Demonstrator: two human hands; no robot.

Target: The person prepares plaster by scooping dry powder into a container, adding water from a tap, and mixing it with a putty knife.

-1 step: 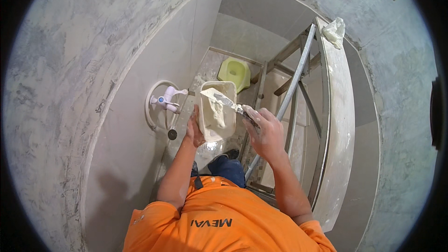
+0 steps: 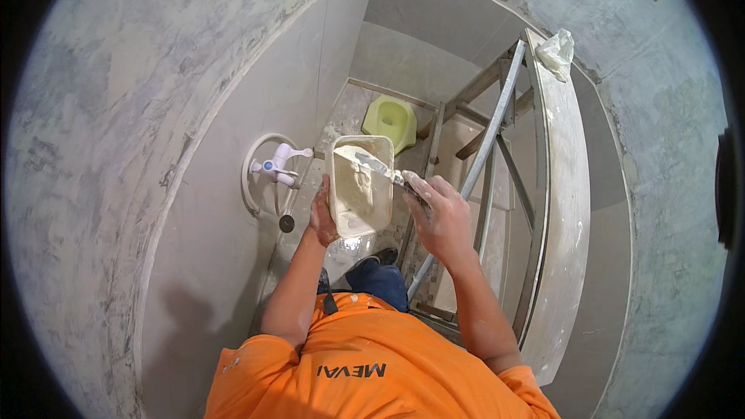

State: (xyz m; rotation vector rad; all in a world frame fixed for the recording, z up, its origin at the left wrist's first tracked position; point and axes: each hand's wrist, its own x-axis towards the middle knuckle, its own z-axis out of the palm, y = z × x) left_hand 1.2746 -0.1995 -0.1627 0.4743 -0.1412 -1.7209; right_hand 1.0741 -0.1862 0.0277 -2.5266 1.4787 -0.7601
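Observation:
An off-white rectangular plastic tub point(image 2: 362, 221) is held in front of me, its mouth facing up. My left hand point(image 2: 323, 213) grips it by the left side, with most fingers hidden behind and under it. Wet cream-coloured putty point(image 2: 358, 174) lies inside, mostly toward the far and middle part; the near end shows only a thin smear. My right hand point(image 2: 441, 213) is closed round the handle of a putty knife point(image 2: 375, 164), which reaches over the tub's right rim. Its metal blade rests in the putty near the far end. Pale residue coats my right fingers.
A yellow-green squat toilet point(image 2: 390, 120) is set in the floor ahead. On the left wall are a lilac tap point(image 2: 277, 165) and a coiled hose point(image 2: 247, 178). To my right stands a metal frame point(image 2: 493, 128) bearing a long plank point(image 2: 565, 186), with a crumpled plastic bag point(image 2: 556, 54) on its far end.
The putty has been pushed away from the tub's near end, leaving more of the bottom showing there. My hands have hardly moved.

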